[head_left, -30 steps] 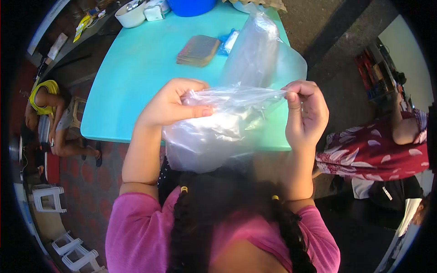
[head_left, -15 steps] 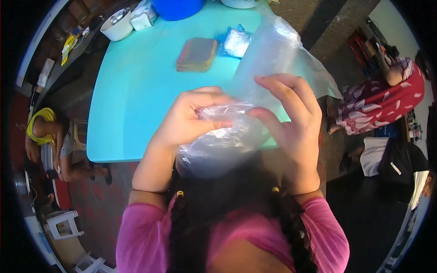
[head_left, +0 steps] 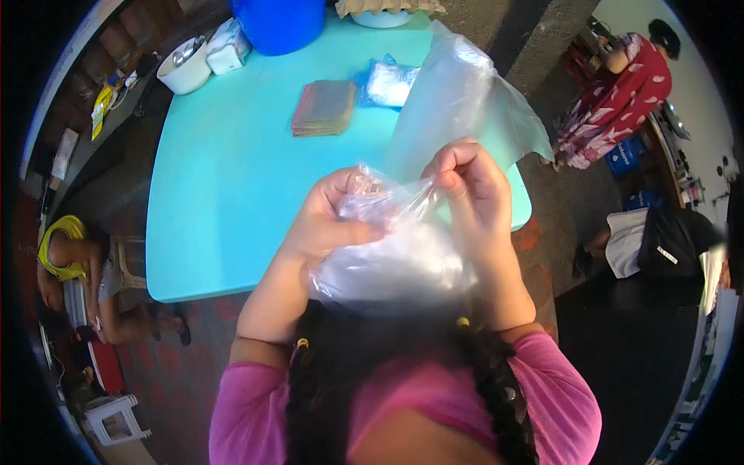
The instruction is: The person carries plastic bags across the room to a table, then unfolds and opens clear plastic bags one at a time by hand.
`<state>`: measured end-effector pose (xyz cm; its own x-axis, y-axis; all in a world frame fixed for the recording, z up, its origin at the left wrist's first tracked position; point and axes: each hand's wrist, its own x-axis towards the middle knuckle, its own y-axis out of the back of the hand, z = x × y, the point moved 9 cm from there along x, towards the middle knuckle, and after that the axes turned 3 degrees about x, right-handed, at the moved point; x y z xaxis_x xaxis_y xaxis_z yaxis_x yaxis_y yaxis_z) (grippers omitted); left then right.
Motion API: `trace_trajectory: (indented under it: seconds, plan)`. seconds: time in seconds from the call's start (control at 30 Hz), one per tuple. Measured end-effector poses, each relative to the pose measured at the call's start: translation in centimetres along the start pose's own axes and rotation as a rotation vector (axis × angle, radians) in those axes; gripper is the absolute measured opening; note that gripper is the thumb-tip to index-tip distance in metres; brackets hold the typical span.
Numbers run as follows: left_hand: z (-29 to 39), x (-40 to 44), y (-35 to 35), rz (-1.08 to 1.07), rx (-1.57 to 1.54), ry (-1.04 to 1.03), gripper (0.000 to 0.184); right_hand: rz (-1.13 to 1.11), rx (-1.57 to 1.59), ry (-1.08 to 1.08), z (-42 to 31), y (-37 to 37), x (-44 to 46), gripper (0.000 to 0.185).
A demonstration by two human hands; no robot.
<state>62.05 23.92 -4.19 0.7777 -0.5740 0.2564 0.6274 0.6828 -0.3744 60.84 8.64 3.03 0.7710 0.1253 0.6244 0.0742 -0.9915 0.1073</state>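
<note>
Both hands, left [head_left: 333, 213] and right [head_left: 474, 190], pinch a clear plastic bag [head_left: 391, 260], fingers curled closed on its gathered top, the bag bulging between the forearms; just beyond them, a large plastic sheet [head_left: 442, 101] on the turquoise bench [head_left: 225, 178], with a squarish stack [head_left: 324, 108] further left

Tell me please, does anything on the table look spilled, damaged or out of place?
Nothing looks spilled or damaged. Only the loose clear plastic looks slightly askew: its right corner hangs past the edge of the turquoise table.
</note>
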Motion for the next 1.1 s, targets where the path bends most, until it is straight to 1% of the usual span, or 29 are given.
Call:
trace_trajectory:
  seconds: [0.03, 0.1, 0.13, 0.17, 0.2, 0.23, 0.27, 0.3, 0.33, 0.37, 0.4, 0.43, 0.5, 0.57, 0.63, 0.67, 0.7, 0.77, 0.8, 0.83, 0.87, 0.9, 0.93, 0.97, 1.0, 1.03, 1.07, 1.1]
  plan:
    - [-0.3, -0.1, 0.0, -0.014, 0.006, -0.003, 0.048, 0.009, -0.006, 0.011, -0.8, 0.1, -0.6, 0.008]
    - [-0.3, -0.4, -0.8, -0.065, -0.166, 0.016, 0.069, -0.016, 0.51, -0.314, 0.3, -0.9, -1.6, 0.015]
    - [-0.2, -0.4, -1.4, -0.075, -0.163, 0.018, 0.069, -0.004, 0.538, -0.329, 0.3, -0.8, -1.7, 0.019]
    - [-0.1, -0.4, -2.6, -0.129, -0.22, 0.039, 0.078, 0.003, 0.534, -0.321, 0.2, -0.5, -1.9, 0.019]
    - [0.1, -0.4, -3.7, -0.185, -0.277, 0.059, 0.088, -0.024, 0.752, -0.288, -0.2, -0.5, -2.0, 0.02]
    - [0.9, -0.3, -4.1, -0.191, -0.275, 0.057, 0.088, -0.058, 0.972, -0.256, -0.6, -0.7, -1.5, 0.021]
    - [0.8, -0.7, -5.6, -0.256, -0.322, 0.161, 0.092, -0.028, 0.959, -0.176, -1.2, 0.1, -1.2, 0.025]
    - [0.5, -1.0, -6.8, -0.32, -0.367, 0.266, 0.098, -0.029, 0.954, -0.168, -1.1, 0.6, -0.9, 0.025]
    - [-0.6, -0.9, -5.6, -0.329, -0.363, 0.262, 0.098, -0.059, 1.115, -0.174, -1.0, 0.9, -0.8, 0.025]
    - [-1.1, -0.8, -4.6, -0.571, -0.409, 0.128, 0.094, -0.091, 1.277, -0.182, -1.2, 1.2, -0.8, 0.025]
    - [-0.4, -1.0, -4.2, -0.81, -0.452, -0.01, 0.091, -0.006, 1.296, -0.295, -0.2, 1.8, -1.1, 0.024]
    - [0.1, -0.4, -3.6, -0.803, -0.464, -0.058, 0.089, -0.008, 1.292, -0.29, -0.2, 2.4, -0.9, 0.024]
    - [1.0, 2.5, -0.3, -0.508, -0.464, -0.083, 0.086, 0.083, 1.34, -0.374, 1.8, 4.0, 1.2, 0.024]
    - [2.7, 4.9, 2.4, -0.31, -0.425, -0.143, 0.083, 0.092, 1.378, -0.367, 1.2, 4.9, 2.5, 0.022]
    - [4.6, 8.0, 4.6, -0.204, -0.364, -0.213, 0.08, 0.149, 1.203, -0.364, -0.9, 5.3, 4.3, 0.018]
    - [5.5, 9.4, 5.0, -0.214, -0.349, -0.236, 0.079, 0.029, 1.147, -0.306, -1.7, 5.4, 5.1, 0.017]
    - [6.2, 10.9, 4.6, -0.259, -0.341, -0.248, 0.077, -0.179, 1.338, -0.302, -0.6, 6.3, 5.8, 0.016]
    - [8.2, 13.0, 1.9, -0.409, -0.366, -0.24, 0.075, -0.02, 1.339, -0.243, -1.9, 7.0, 6.8, 0.022]
    - [9.7, 12.8, -1.3, -0.506, -0.427, -0.197, 0.067, 0.221, 1.362, -0.327, -1.0, 7.4, 7.1, 0.021]
    - [11.0, 12.6, -4.2, -0.605, -0.487, -0.153, 0.06, 0.22, 1.361, -0.327, 0.0, 7.7, 7.3, 0.021]
    - [9.1, 14.1, -2.3, -0.459, -0.446, -0.097, 0.058, 0.21, 1.423, -0.358, 2.3, 8.1, 7.4, 0.02]
    - [8.0, 14.2, -1.6, -0.46, -0.445, -0.098, 0.058, 0.198, 1.484, -0.388, 4.6, 8.4, 7.0, 0.019]
    - [5.9, 14.8, 0.2, -0.309, -0.326, -0.003, 0.056, 0.193, 1.523, -0.429, 6.6, 8.5, 6.0, 0.017]
    - [3.8, 15.2, 2.2, -0.157, -0.206, 0.087, 0.053, 0.34, 1.413, -0.542, 8.4, 8.7, 4.4, 0.016]
    - [1.5, 14.9, 4.0, -0.049, -0.171, 0.109, 0.051, 0.349, 1.448, -0.562, 10.2, 8.3, 3.0, 0.013]
    - [-0.9, 13.9, 5.7, 0.06, -0.135, 0.131, 0.05, 0.555, 1.229, -0.623, 14.0, 9.2, 0.6, 0.018]
    - [-3.0, 12.8, 5.9, 0.03, -0.251, 0.164, 0.049, 0.465, 1.36, -0.639, 16.0, 8.4, -0.9, 0.022]
    - [-4.9, 11.6, 5.9, 0.002, -0.369, 0.201, 0.049, 0.482, 1.285, -0.699, 18.0, 7.9, -2.9, 0.023]
